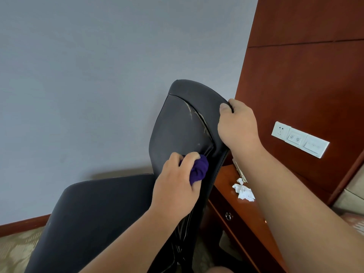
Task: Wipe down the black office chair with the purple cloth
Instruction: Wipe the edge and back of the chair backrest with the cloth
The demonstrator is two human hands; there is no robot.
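The black office chair [181, 127] fills the middle of the view, its backrest upright and its seat [94, 213] stretching to the lower left. The leather is cracked along a seam near the top. My left hand [175, 186] grips the bunched purple cloth [199, 169] and presses it against the lower part of the backrest front. My right hand [238, 125] grips the backrest's right edge near the top, thumb on the front and fingers wrapped behind.
A grey wall stands behind the chair. To the right is a red-brown wooden panel with white sockets [299, 138]. Below it a wooden bedside cabinet [236, 209] carries crumpled white tissue [244, 191]. Patterned carpet [15, 251] covers the floor.
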